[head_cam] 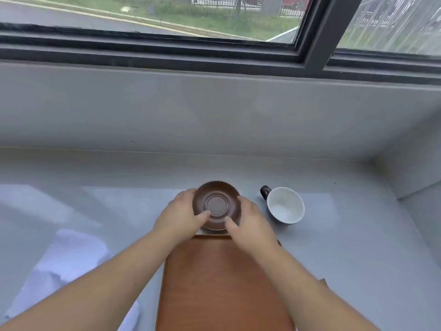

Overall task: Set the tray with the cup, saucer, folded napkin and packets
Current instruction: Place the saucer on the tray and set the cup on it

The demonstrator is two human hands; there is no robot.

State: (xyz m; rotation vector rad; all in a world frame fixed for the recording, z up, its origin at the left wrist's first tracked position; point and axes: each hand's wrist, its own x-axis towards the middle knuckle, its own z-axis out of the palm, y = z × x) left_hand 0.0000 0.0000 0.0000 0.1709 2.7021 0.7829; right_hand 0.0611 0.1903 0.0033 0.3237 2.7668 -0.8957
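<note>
A brown saucer sits just beyond the far edge of the wooden tray. My left hand grips its left rim and my right hand grips its right rim, thumbs lying on the saucer. A cup, white inside and dark outside with a dark handle pointing left, stands on the counter to the right of the saucer. A white napkin lies crumpled on the counter at the left, partly under my left forearm. No packets show.
The grey counter runs to a grey wall at the back and a side wall at the right. A dark-framed window sits above the sill.
</note>
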